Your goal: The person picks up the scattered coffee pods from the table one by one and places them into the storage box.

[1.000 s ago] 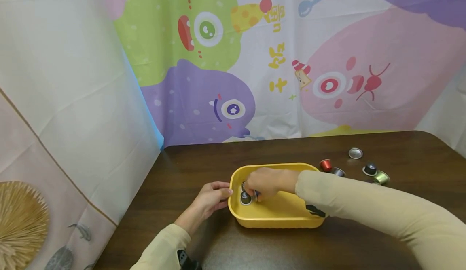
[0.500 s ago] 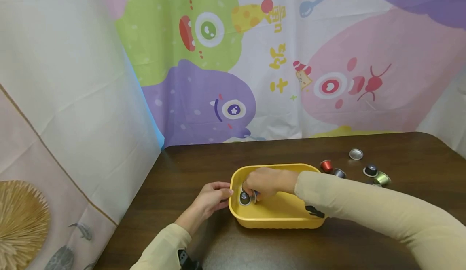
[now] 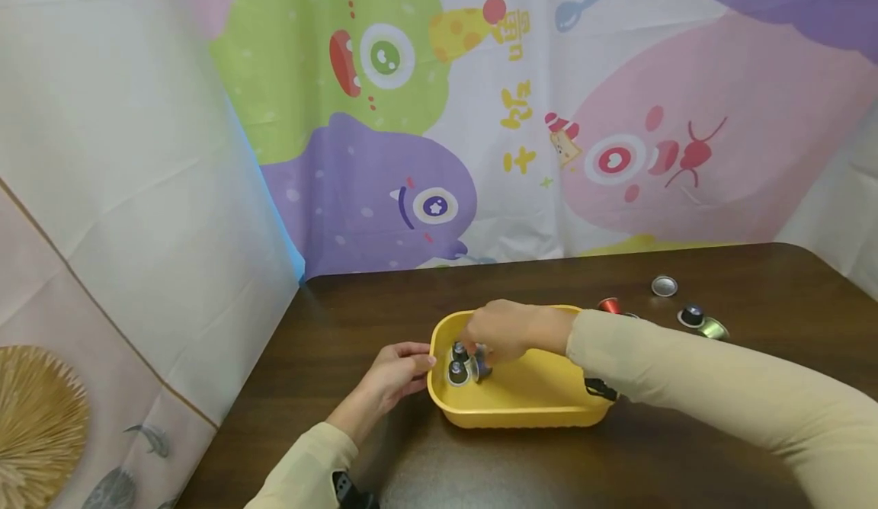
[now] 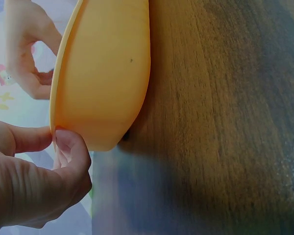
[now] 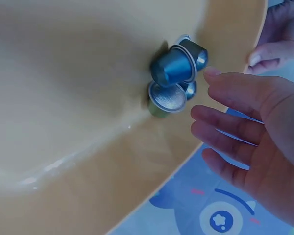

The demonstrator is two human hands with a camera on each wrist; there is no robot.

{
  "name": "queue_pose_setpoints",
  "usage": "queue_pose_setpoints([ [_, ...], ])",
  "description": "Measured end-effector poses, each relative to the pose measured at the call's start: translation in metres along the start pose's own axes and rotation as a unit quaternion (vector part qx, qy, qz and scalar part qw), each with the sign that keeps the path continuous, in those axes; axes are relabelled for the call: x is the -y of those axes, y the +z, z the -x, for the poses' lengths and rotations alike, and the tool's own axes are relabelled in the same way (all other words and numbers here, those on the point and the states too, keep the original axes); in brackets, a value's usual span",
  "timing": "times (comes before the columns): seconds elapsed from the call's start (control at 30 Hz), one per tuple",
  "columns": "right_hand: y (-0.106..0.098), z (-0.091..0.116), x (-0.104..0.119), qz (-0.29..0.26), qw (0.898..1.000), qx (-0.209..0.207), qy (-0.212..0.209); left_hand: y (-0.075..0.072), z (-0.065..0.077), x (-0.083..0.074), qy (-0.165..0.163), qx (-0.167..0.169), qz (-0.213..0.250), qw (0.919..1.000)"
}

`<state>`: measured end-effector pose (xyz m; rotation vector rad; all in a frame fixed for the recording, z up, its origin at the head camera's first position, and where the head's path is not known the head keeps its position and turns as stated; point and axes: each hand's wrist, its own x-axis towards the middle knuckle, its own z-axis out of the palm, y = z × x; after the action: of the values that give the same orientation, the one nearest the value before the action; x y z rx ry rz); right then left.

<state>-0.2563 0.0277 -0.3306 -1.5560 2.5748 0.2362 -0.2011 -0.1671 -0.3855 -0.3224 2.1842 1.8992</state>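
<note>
Left hand (image 3: 394,376) has the yellow tub (image 3: 542,391) pinched by its rim at 9 o'clock, thumb against fingers, probably so it doesn't skate around on the table (image 3: 357,307). Right hand (image 3: 504,330) is over the 11 o'clock side, fingers loose and apart, nothing between them that I can see; can't tell if the thumb brushes anything. The coffee pods (image 3: 457,372) inside are bunched at 9 o'clock: a blue pod (image 5: 169,69) lies on its side against its neighbours, a green pod (image 5: 159,111) shows its foil lid. Guessing they're huddled there to save room. Others sit outside toward 2 o'clock, including a red pod (image 3: 609,305) near the rim and a silver pod (image 3: 664,286) farther off.
</note>
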Motion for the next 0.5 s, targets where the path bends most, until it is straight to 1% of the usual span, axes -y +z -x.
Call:
queue_pose_setpoints([
  [0.27,-0.013,0.018,-0.004,-0.005,1.000,-0.018,0.005,0.000,0.000,0.000,0.004,0.003,-0.002,1.0000],
  [0.5,-0.016,0.032,-0.010,-0.027,0.999,-0.035,0.020,0.000,0.000,0.000,0.010,0.004,-0.001,0.9999],
])
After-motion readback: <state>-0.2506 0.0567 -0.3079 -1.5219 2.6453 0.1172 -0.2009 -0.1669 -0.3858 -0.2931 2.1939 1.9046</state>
